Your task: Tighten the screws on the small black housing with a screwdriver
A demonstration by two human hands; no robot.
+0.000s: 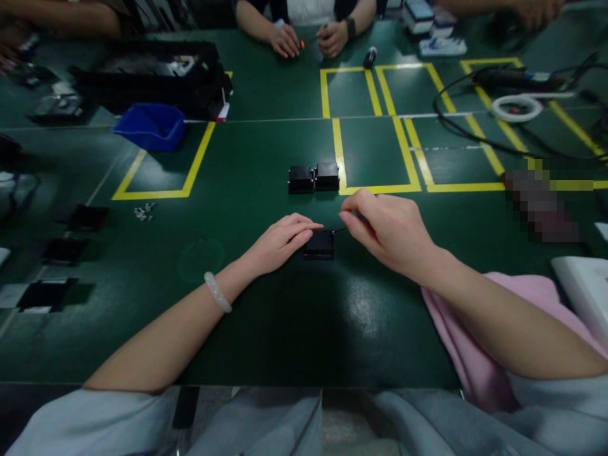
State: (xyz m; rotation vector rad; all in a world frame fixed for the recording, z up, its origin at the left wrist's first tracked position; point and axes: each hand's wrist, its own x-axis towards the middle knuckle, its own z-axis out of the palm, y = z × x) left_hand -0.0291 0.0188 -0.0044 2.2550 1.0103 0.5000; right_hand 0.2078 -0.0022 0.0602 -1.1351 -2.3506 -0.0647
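Observation:
A small black box-shaped part [320, 244] lies on the green table [266, 316] in front of me. My left hand [280, 240] rests on its left side, fingers laid flat against it. My right hand [387, 228] hovers just right of it, thumb and fingers pinched on a thin dark tool or wire whose tip reaches the part's top right corner. Two more black parts [314, 178] sit side by side a little farther away.
Yellow tape boxes mark the table. A blue bin [151, 125] and a black tray [156, 76] stand at the far left, with small screws [143, 212] nearer. Cables and a white ring [517, 107] lie far right. Another person's hands [308, 39] work opposite. Pink cloth [456, 329] lies under my right arm.

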